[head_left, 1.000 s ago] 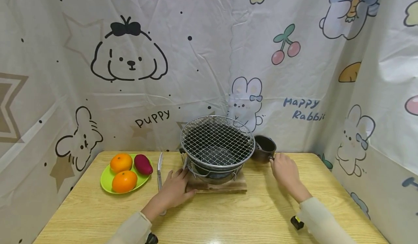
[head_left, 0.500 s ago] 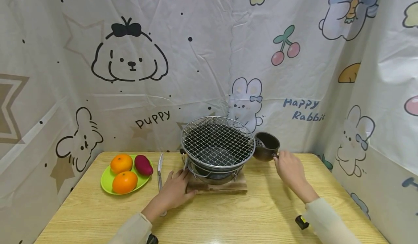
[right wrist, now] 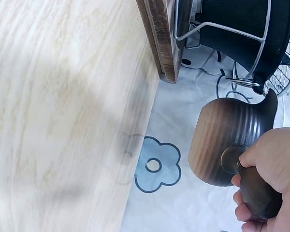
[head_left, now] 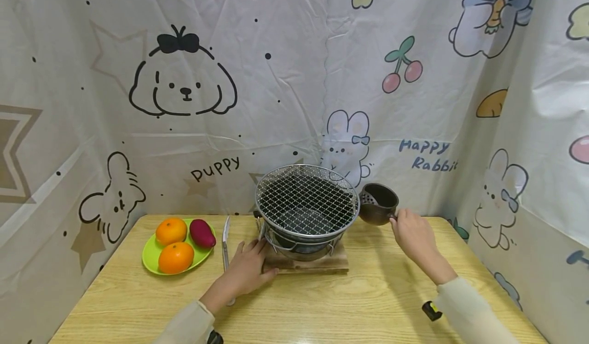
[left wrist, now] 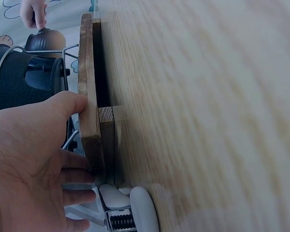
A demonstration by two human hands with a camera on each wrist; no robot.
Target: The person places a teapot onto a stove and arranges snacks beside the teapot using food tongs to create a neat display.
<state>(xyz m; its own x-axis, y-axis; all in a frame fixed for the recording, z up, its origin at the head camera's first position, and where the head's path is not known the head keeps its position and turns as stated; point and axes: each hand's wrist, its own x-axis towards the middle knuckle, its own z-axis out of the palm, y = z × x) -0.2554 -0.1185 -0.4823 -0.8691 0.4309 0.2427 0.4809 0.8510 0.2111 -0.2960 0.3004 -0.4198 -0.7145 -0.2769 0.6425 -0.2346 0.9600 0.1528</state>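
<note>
Right hand (head_left: 415,235) gripping handle (right wrist: 259,194), dark pot (head_left: 378,215) just left, near grill (head_left: 306,201)

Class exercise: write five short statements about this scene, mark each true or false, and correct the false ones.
1. The right hand grips the dark pot by its handle. True.
2. The green plate holds two oranges and a purple item. True.
3. The left hand is also holding the dark pot. False: its thumb rests against the wooden board.
4. The mesh-topped grill stands on the wooden board. True.
5. The dark pot is resting on top of the grill's mesh. False: it is held beside the grill, on the person's right.
</note>
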